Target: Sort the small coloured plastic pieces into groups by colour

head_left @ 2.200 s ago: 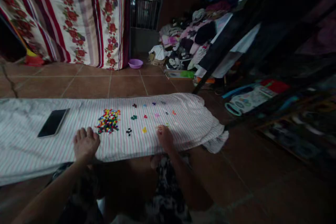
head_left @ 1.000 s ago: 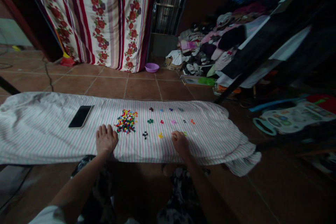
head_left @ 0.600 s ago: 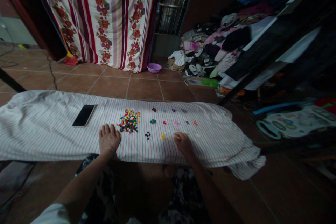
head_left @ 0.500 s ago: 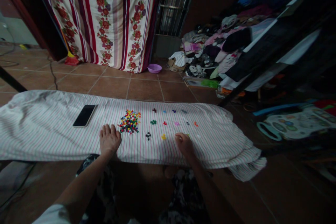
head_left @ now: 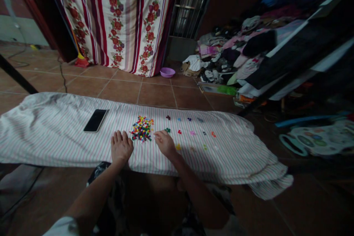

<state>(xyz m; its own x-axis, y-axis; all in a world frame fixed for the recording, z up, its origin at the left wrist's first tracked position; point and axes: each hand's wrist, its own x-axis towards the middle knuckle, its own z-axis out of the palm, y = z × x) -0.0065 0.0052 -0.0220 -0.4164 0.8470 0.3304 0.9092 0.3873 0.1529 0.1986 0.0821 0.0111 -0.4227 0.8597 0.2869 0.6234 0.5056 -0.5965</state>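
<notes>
- While the left hand (head_left: 121,146) lies palm down on the striped cloth (head_left: 69,147), its fingers are loosely spread and it appears to grip nothing. It is just beside the near left edge of the mixed heap (head_left: 142,128).
- The right hand (head_left: 165,143) is at the right side of this heap, with its fingers curled and the thumb close to them. Whether a piece is pinched there, I cannot tell; the detail is too small and dim.
- The mixed heap, made of small pieces in many colours, is placed between the two hands and a little to the far side.
- To the right of it, small groups are set apart, each mostly of one colour. In the far row I see brown pieces (head_left: 168,117), light blue pieces (head_left: 179,119), dark blue pieces (head_left: 189,119) and grey pieces (head_left: 200,120).
- The middle row has, among others, dark green pieces (head_left: 167,130), red pieces (head_left: 179,132), pink pieces (head_left: 193,132) and orange pieces (head_left: 213,134); the near row has yellow pieces (head_left: 178,147) and lime pieces (head_left: 205,147).
- As I judge it, only a smaller part is separated by colour; most pieces are left in the heap.
- A phone (head_left: 95,120) lies flat at the left, apart from the pieces.
</notes>
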